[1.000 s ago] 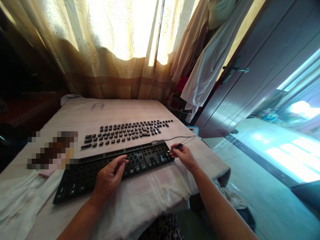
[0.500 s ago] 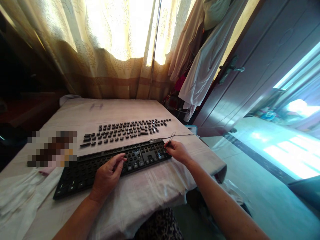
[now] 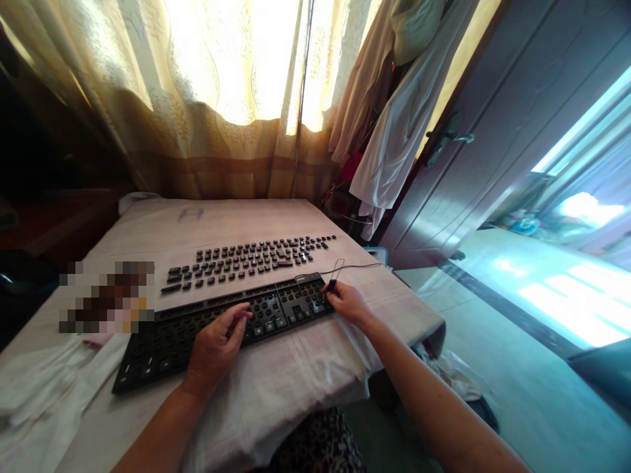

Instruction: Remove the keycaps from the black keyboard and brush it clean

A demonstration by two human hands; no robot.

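Observation:
A black keyboard (image 3: 296, 314) lies slantwise along the front of the table, most of its keycaps off and a few still on its near edge. Over its right end, my right hand (image 3: 349, 303) pinches a wire keycap puller (image 3: 332, 284); the wire loop points up and away from the keys. My left hand (image 3: 217, 343) rests across the keyboard's middle, fingers curled towards the thumb. Whatever may be between those fingertips is too small to make out. Behind the keyboard, several loose black keycaps (image 3: 227, 263) are laid out in rows on the cloth.
A pale cloth (image 3: 276, 220) covers the table. The keyboard's cable (image 3: 362, 265) runs off to the right edge. White fabric (image 3: 44, 384) and a blurred-out item (image 3: 108, 295) lie at left. Curtains (image 3: 207, 144) hang behind; a door (image 3: 444, 171) stands at right.
The keycap puller has turned in my right hand, so its wire loop now shows wider. My left hand stays nearly in place on the keyboard. The view has shifted slightly.

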